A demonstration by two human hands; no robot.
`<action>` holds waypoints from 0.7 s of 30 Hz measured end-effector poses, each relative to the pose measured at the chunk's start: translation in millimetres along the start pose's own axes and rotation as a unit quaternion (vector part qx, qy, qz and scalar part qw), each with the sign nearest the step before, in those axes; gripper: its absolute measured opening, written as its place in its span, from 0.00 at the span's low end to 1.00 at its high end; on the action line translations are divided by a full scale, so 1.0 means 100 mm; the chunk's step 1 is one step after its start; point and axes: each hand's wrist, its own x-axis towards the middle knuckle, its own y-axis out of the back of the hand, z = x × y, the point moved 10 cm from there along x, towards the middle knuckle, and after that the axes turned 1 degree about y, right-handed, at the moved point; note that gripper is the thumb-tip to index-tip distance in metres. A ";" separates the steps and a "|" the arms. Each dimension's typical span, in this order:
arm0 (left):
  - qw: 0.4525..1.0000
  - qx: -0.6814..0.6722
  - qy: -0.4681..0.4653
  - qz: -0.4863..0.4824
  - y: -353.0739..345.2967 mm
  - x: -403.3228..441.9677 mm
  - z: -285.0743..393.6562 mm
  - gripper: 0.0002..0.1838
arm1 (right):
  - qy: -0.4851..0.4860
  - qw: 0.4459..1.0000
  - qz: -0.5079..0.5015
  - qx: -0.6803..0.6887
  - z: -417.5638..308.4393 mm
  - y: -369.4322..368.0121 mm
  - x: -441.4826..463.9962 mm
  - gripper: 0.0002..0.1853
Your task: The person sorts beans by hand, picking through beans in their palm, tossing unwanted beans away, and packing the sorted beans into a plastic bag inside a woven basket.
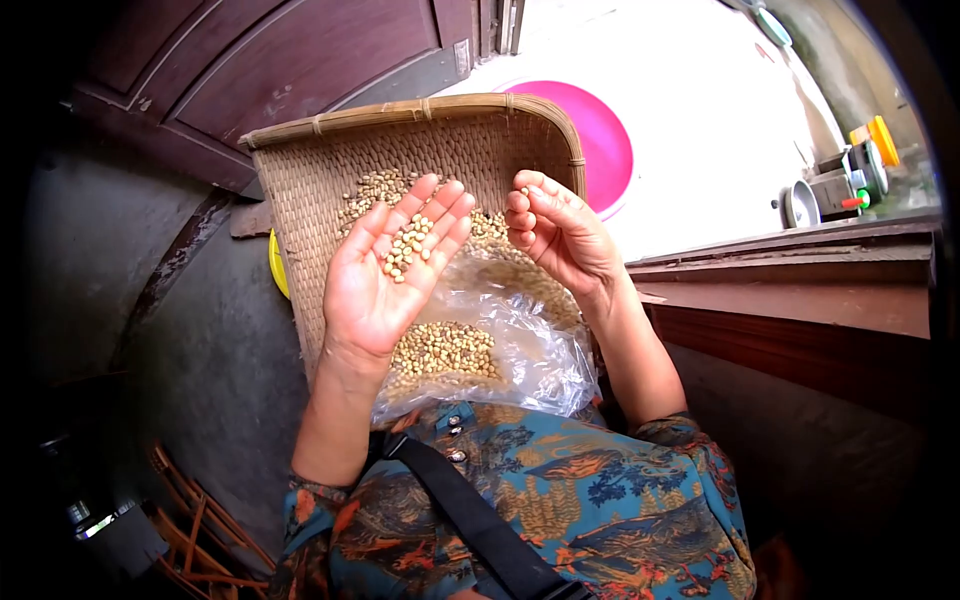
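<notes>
My left hand point(368, 280) is turned palm up with its fingers stretched out, and a small heap of pale yellow beans point(408, 245) rests on the palm and fingers. Beside it, my right hand point(565, 230) pinches a single bean point(525, 191) between thumb and forefinger. Both hands are above a woven bamboo basket point(295, 195) with a raised, bound rim. More beans point(380, 187) are spread on its weave behind the hands. Nearer my body, a clear plastic bag point(545, 365) lies in the basket, with a pile of beans point(445, 350) at its left.
Behind the basket stands a pink round basin point(590, 135). A yellow rim point(278, 265) shows at its left. The dark wooden door point(300, 60) is at the upper left, a wooden sill point(800, 290) at the right. Wooden slats point(205, 530) lie lower left.
</notes>
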 end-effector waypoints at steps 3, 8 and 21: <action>1.000 0.003 0.006 0.013 0.05 0.00 -0.05 0.26 | 0.003 1.000 -0.001 0.016 -0.01 0.01 -0.01 0.08; 1.000 0.004 0.010 0.001 0.11 -0.03 -0.07 0.28 | 0.130 0.981 0.050 -0.137 -0.61 0.14 -0.13 0.10; 0.999 -0.003 0.015 -0.040 0.20 -0.03 -0.07 0.32 | 0.234 0.641 0.020 -0.731 -0.12 -0.72 -0.25 0.12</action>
